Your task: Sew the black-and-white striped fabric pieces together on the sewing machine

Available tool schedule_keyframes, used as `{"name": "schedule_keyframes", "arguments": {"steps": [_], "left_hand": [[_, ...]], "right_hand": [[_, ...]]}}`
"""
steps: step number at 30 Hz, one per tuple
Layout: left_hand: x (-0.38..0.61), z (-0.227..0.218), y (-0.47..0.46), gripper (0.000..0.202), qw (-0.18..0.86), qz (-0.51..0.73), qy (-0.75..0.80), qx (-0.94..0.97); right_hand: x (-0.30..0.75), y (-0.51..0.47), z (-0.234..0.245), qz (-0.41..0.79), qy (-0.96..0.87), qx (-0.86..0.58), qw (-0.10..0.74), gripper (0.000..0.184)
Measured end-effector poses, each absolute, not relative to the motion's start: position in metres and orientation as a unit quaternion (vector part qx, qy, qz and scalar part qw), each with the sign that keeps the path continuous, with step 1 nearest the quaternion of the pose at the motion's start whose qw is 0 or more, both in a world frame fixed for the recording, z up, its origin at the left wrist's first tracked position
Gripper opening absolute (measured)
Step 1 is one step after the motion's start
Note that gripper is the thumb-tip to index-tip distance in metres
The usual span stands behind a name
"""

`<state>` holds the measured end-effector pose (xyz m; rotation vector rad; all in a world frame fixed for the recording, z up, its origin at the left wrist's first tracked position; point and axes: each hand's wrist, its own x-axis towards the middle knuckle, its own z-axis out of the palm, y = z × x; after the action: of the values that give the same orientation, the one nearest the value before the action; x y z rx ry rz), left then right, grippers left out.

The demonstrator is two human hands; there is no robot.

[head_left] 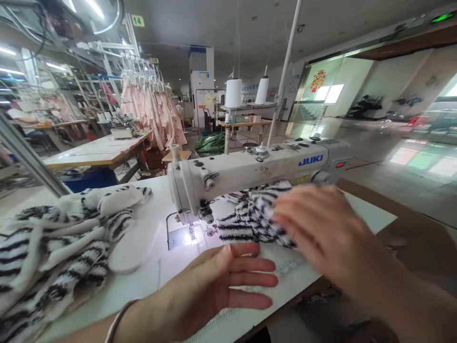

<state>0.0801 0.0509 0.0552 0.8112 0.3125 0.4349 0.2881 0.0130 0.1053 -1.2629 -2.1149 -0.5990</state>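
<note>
the left hand [217, 281] lies open and flat on the table [150, 205], holding nothing, before the juki sewing machine [250, 169]. the blurred right hand [321, 231] sits curled on light, limp striped plush fabric [250, 221] just right of the needle, grip unclear. best held flat near its edge.

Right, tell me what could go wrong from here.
The left hand rests near the needle of the JUKI sewing machine, its fingers flat on the white table, so they could stray under it if it runs. The right hand, blurred, is on bunched striped fabric, which could feed unevenly. The bangle might snag the striped plush pieces alongside.
</note>
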Motion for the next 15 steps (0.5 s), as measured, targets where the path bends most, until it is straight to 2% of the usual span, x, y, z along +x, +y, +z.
{"name": "schedule_keyframes", "arguments": {"steps": [3, 5, 8, 11, 15], "left_hand": [[0.076, 0.041, 0.053, 0.036, 0.898, 0.24, 0.183, 0.319], [0.064, 0.03, 0.051, 0.022, 0.878, 0.26, 0.246, 0.319], [0.04, 0.022, 0.044, 0.023, 0.843, 0.27, 0.348, 0.307], [0.018, 0.026, 0.039, 0.02, 0.821, 0.258, 0.407, 0.306], [0.001, 0.04, 0.035, 0.026, 0.803, 0.236, 0.442, 0.321]], "right_hand": [[0.253, -0.017, 0.073, -0.276, -0.839, -0.415, 0.22, 0.025], [0.25, -0.027, 0.047, -0.255, -0.858, -0.392, 0.213, 0.027], [0.271, -0.018, 0.013, -0.273, -0.68, -0.598, 0.323, 0.041], [0.295, 0.008, -0.001, -0.212, -0.661, -0.656, 0.297, 0.044], [0.304, 0.041, 0.015, -0.146, -0.652, -0.688, 0.283, 0.051]]}}
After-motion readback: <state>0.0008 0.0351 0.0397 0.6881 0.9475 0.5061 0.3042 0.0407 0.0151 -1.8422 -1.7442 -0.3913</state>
